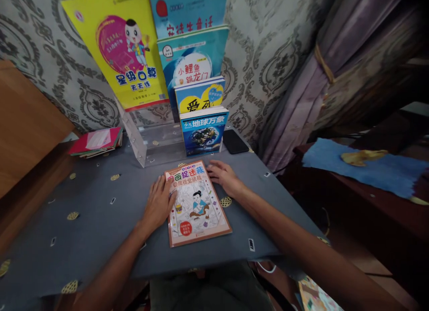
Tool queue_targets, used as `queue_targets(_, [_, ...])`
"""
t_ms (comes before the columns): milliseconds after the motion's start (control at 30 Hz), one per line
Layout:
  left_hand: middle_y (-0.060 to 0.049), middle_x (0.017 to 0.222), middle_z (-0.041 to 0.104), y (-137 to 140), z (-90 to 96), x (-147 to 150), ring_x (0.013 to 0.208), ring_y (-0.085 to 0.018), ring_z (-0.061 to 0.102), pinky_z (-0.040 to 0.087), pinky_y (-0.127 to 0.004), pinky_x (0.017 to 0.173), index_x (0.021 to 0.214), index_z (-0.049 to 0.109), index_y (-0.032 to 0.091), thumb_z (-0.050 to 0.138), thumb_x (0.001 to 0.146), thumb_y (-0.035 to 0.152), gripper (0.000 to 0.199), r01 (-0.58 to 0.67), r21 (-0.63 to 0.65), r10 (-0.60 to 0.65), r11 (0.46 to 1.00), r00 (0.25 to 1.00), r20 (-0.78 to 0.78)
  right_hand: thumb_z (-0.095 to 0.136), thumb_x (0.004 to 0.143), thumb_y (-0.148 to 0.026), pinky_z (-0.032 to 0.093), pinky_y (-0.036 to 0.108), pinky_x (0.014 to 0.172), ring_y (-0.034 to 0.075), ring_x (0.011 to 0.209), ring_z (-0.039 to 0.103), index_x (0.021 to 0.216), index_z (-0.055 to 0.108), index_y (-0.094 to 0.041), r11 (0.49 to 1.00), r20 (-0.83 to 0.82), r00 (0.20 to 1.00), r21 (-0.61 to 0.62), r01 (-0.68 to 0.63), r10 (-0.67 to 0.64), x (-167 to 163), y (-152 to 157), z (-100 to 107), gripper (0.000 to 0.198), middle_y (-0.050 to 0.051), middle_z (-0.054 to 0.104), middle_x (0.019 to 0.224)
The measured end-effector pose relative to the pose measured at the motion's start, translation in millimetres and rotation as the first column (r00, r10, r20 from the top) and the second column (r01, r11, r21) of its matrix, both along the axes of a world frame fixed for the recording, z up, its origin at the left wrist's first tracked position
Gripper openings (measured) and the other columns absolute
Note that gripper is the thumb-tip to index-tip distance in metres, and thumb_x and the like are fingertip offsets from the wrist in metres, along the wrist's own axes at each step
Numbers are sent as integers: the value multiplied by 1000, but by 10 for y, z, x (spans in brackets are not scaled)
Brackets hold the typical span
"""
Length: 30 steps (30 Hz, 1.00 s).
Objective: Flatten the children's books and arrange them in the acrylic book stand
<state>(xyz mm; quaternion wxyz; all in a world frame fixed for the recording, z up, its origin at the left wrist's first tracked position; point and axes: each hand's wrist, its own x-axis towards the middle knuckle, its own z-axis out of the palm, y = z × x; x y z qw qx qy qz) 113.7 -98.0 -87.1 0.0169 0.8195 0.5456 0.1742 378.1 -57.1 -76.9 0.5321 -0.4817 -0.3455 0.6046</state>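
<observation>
A picture book (199,206) with an orange border and a drawing of a seated figure lies flat near the table's front edge. My left hand (159,199) rests over its left edge, fingers extended and the thumb on the cover. At the upper right edge of the same book is my right hand (226,177), its fingers stretched out and slightly bent beside the cover. Neither hand lifts the book. Behind it stands a clear acrylic book rack (136,139) with a blue earth book (204,132) at the front right.
Farther back in the rack are a yellow workbook (124,47), a teal book (194,52) and others. A dark phone (235,142) lies right of the rack. Red-covered booklets (97,141) are stacked at the left. A tied curtain (301,87) hangs on the right, near a blue cloth (362,168).
</observation>
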Motion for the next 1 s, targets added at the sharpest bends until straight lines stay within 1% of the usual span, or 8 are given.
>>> queue_targets(67, [-20,153,47,-2,-11,-6,145,-34,40,34,-59,116,144,48,16,40,102,40,49,-4,11,4,1000,1000,24,76,79,-29,54,24,62,13,65,65,89,66,-18,991,-32,993,-63,-118,116,16,-40,22,18,2,70,75])
queue_targets(133, [-20,152,48,-2,-15,-11,145,-34,40,34,-59,116,144,49,16,39,102,40,49,2,14,-3,1000,998,55,79,77,-33,53,21,57,11,60,64,82,67,-16,967,-62,968,-56,-248,245,17,-87,73,21,1,70,71])
queue_targets(233, [-22,150,49,0,-1,-19,144,-34,41,36,-58,116,144,49,13,36,102,40,51,24,0,-24,1000,994,105,87,70,-36,56,21,61,11,64,68,89,71,-16,916,-128,908,17,-401,399,2,-156,155,32,2,75,80])
queue_targets(300, [-20,149,51,2,12,-25,143,-33,43,37,-57,115,144,48,14,35,103,39,50,29,-10,-28,1000,990,137,90,67,-36,58,22,67,13,73,71,99,72,-16,888,-174,871,65,-456,460,-16,-195,185,42,4,77,91])
queue_targets(467, [-18,149,51,11,21,-32,142,-30,45,38,-56,115,147,45,17,32,103,37,50,38,-22,-33,999,982,188,92,65,-37,60,26,79,16,87,74,111,70,-17,874,-279,828,150,-462,486,-87,-246,152,55,7,77,107])
queue_targets(700, [-16,146,54,26,40,-17,137,-29,49,37,-56,115,145,46,17,31,102,35,49,41,-39,-31,998,970,241,94,60,-38,60,31,83,18,87,75,112,70,-17,878,-353,804,175,-446,479,-189,-239,104,61,8,77,108])
queue_targets(867, [-16,144,54,-25,160,53,135,-26,50,38,-51,115,144,48,17,31,102,34,48,54,-83,-24,995,943,331,95,57,-40,59,29,82,17,83,75,109,70,-16,883,-365,805,171,-437,469,-217,-251,131,63,8,78,104])
queue_targets(1000, [-14,136,61,-77,322,173,128,-25,56,42,-47,113,138,54,18,35,101,37,45,79,-115,-18,990,888,460,95,57,-39,59,29,82,18,85,75,109,70,-16,878,-355,803,192,-438,479,-220,-267,173,62,8,77,107])
